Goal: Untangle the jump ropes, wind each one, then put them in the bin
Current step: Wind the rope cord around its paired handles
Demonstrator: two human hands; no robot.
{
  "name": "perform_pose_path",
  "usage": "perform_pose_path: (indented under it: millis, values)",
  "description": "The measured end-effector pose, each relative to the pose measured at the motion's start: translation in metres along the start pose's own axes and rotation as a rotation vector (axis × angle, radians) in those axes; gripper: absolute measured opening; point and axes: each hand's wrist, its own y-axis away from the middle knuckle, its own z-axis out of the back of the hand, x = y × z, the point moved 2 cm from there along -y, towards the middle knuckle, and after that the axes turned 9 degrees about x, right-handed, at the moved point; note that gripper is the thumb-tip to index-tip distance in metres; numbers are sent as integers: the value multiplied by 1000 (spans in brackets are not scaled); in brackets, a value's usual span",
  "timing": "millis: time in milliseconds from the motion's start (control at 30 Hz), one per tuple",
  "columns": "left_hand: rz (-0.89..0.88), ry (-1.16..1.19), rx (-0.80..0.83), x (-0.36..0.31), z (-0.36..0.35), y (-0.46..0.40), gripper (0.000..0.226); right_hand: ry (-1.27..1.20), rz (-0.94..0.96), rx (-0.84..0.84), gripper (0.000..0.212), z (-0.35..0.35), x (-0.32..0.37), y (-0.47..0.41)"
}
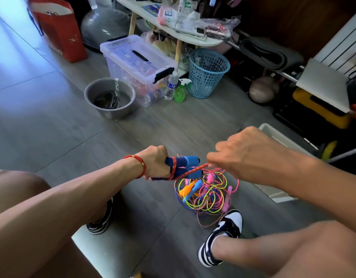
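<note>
Winding of the red braided rope around its 2 blue foam handles, above the floor.

Left hand clenches both handles together, its fingers wrapped round them; right hand pinches the taut rope just beside them. 1 turn already crosses the handles. To wind well, I judge the rope should stay taut, with turns laid side by side and slack drawn slowly from the tangled pile of coloured ropes below, so no knot tightens. White bin waits near the right arm.
</note>
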Motion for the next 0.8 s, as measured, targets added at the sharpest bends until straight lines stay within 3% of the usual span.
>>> perform_pose_path:
  millis: [133, 300, 433, 567, 733, 800]
  values:
    - [-186, -187, 34, -18, -14, 11, 21, -249, -106, 14, 43, 9, -5, -8]
    - [-481, -282, 6, -41, -21, 35, 21, -663, -100, 110, 19, -2, -36, -17]
    - [-639, -181, -13, -45, -16, 53, 20, -935, -174, 121, 7, -25, -50, -21]
    - [-764, -52, -37, -43, -8, 70, 22, -1425, -144, 132, 4, -63, -31, -17]
    - [-798, 167, -42, -29, 8, 74, 22, -1788, -295, 187, 32, -113, 11, -3]
    - [-789, 253, -49, -23, 12, 71, 19, -1821, -398, 173, 43, -135, 26, 0]
